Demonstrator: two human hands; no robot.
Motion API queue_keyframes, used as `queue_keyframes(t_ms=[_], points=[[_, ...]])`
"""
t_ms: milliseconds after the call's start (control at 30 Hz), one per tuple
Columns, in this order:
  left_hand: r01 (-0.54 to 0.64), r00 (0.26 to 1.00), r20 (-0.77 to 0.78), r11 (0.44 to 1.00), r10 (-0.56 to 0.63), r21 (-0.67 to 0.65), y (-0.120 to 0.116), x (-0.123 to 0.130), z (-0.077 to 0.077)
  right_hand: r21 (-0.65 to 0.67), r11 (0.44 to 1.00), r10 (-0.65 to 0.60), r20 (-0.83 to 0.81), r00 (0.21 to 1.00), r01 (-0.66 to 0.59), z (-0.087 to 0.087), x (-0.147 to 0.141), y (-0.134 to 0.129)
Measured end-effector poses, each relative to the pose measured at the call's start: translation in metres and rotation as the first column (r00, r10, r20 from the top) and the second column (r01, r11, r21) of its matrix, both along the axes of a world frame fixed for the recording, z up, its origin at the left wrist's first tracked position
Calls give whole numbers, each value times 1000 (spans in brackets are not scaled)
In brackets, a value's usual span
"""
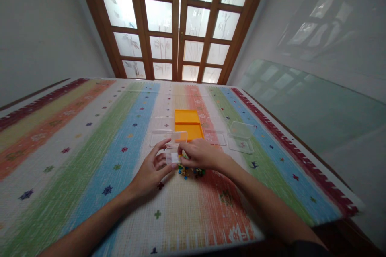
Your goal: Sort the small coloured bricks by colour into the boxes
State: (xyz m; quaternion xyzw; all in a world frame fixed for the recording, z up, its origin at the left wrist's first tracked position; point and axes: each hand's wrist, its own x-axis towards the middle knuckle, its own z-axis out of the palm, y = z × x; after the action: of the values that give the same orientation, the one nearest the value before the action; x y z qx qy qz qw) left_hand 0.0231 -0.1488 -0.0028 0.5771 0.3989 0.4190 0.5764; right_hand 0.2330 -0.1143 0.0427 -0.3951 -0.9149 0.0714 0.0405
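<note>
The tablecloth [120, 144] has multicoloured stripes; the open case [187, 117] is orange.

Wear noted on the person: a dark sleeve [310, 247], black or near black, showing at the right arm only, at the lower edge of view. Its cuff is plain as far as visible; fabric and fastening cannot be determined. Both hands are bare, the left [153, 168] and the right [197, 154], with slender fingers. Both forearms are uncovered, the wrists likewise.
</note>
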Motion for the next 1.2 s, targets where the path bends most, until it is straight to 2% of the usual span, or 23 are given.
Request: queue_keyframes(t_ms=[267, 433, 567, 633, 733, 867, 1033, 1200], points=[[12, 1000, 13, 999, -11, -36, -1, 1, 0, -22, 1000, 12, 1, 1000, -12, 3, 3, 5], [4, 1000, 28, 999, -3, -35, 2, 0, 0, -29, 999, 18, -190, 982, -24, 3, 18, 2], [-30, 999, 21, 999, 30, -12, 4, -1, 0, 40, 998, 61, -312, 948, -51, -6, 26, -8], [-56, 998, 17, 998, 56, -5, 5, -2, 0, 50, 995, 95, -273, 957, -84, -13, 27, -14], [-82, 997, 13, 997, 82, 1, 6, -3, 0, -26, 991, 125, -182, 975, -132, -23, 29, -20], [-95, 995, 26, 995, 95, 16, 8, -4, 0, -111, 983, 127, -157, 979, -145, -32, 29, -24], [-89, 996, 3, 996, 89, 28, 8, -5, -1, -151, 976, 139, -131, 982, -159, -35, 28, -23], [-83, 996, 12, 996, 83, 20, 8, -5, -1, -132, 981, 130, -90, 987, -142, -36, 24, -23]])
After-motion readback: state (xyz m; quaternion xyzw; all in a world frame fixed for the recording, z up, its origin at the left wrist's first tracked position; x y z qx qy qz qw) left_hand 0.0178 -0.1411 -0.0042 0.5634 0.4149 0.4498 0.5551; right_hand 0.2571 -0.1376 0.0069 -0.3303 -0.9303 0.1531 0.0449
